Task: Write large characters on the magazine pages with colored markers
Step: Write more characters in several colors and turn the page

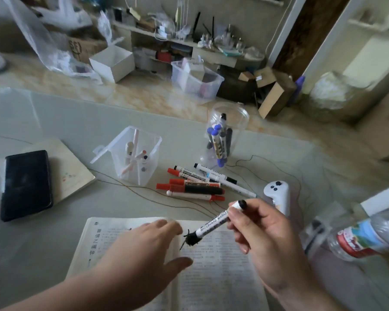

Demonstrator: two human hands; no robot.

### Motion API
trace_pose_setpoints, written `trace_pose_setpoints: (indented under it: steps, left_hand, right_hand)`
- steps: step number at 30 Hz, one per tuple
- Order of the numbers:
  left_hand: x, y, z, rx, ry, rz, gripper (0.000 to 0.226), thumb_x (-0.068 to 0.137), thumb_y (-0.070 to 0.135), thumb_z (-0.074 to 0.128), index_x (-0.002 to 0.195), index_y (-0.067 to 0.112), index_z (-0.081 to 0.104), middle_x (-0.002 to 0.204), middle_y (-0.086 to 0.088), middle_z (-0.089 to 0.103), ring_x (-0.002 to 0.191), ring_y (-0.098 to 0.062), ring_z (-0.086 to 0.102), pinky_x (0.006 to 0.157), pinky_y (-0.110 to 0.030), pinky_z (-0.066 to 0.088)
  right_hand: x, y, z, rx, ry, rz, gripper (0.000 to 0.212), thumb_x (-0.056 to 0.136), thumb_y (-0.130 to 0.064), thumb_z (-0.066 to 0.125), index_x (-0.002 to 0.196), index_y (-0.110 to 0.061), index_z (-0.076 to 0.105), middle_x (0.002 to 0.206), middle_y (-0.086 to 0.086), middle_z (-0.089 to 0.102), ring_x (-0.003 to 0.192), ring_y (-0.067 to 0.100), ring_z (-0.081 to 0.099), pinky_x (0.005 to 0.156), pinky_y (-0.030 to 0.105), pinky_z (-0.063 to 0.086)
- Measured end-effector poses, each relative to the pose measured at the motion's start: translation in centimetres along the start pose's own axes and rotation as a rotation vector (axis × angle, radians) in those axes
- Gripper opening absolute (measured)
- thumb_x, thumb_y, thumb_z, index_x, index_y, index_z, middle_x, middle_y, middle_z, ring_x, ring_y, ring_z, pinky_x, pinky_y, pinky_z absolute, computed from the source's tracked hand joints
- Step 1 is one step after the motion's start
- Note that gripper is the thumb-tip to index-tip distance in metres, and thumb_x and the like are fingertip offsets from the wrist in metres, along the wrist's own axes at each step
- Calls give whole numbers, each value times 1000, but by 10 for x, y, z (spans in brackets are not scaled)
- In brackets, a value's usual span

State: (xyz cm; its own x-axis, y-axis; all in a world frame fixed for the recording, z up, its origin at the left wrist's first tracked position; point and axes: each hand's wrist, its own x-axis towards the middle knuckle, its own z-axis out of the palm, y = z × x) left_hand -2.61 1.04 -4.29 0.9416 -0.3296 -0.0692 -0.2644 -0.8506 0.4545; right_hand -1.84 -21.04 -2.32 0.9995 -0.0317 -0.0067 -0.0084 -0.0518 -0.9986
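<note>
So the right hand (pixel 263 234) had its grip closed round one black whiteboard marker (pixel 213 223), pinched high up near the butt end, cap off; the left hand (pixel 144 250) held nothing, fingers straight and spread, lying flat across the gutter of the open magazine (pixel 222 277) at the near edge of the tabletop (pixel 32 254).

The bit that mattered: the marker's long axis ran from far-right (butt, up in the fingers) down to near-left (tip), tilted rather than upright; the tip sat right at the top of the right-hand page beside the gutter, with a small dark stroke next to it; couldn't tell if the tip was actually touching paper. The blank-ish run of printed page lay near and to the right of the tip, under the right hand, so I'd guess the stroke gets pulled toward the near side; the left hand's fingertips were just beside the tip, which looked like a smudge risk to me.

Counts: one magazine, two pages showing; one marker in hand; a pile of loose markers (pixel 198 185) in the middle of the tabletop, about seven, mixed red and black caps, overlapping so don't quote me; a clear jar (pixel 225 131) further back with maybe five or six blue and dark ones; a clear tub (pixel 137 158) of pale pens to its left, too blurry to count.

Other stuff: one black phone (pixel 26 185) on a notebook (pixel 74 173) far left; one white controller (pixel 276 194) and one water bottle (pixel 368 232) on its side at right.
</note>
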Motion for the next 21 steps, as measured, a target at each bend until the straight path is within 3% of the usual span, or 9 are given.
trace_pose_setpoints:
  steps: [3,7,12,17,18,21]
  left_hand:
    - [5,-3,-2,57,-12,70,57,91,67,49,139,39,37,131,19,43,128,-7,41,100,-25,37]
    - [10,-10,-4,118,-29,103,51,90,61,53,132,33,51,128,13,46,124,-15,44,101,-30,38]
    - [9,-14,-2,177,-113,106,49,92,58,54,134,33,49,131,13,42,127,-15,39,103,-32,37]
    - [11,-13,1,172,-168,140,46,92,53,57,134,34,51,132,12,41,127,-15,38,106,-36,37]
    - [11,-12,2,178,-168,146,46,92,52,57,134,33,51,133,11,40,127,-16,38,106,-36,37]
    - [11,-11,5,207,-180,153,48,92,52,57,134,30,50,136,9,40,128,-18,38,106,-36,37]
  right_hand:
    - [16,-22,-7,-24,82,-112,25,74,-39,77,87,-17,73,71,12,66,58,19,54,48,22,41]
    - [47,-60,-8,-201,192,-340,15,81,-32,74,86,-18,73,75,9,72,59,21,62,53,29,46]
    - [109,-100,-9,-417,338,-522,5,88,-33,72,87,-30,69,75,0,74,61,14,70,53,35,54]
    - [158,-121,-7,-397,381,-437,7,92,-19,71,86,-22,68,73,0,72,57,13,69,43,26,52]
    - [165,-120,-8,-403,365,-404,3,91,-18,71,90,-18,69,73,1,72,56,12,68,44,26,52]
    - [174,-105,-10,-436,322,-291,23,90,-17,74,110,-10,66,80,8,73,61,16,71,46,28,54]
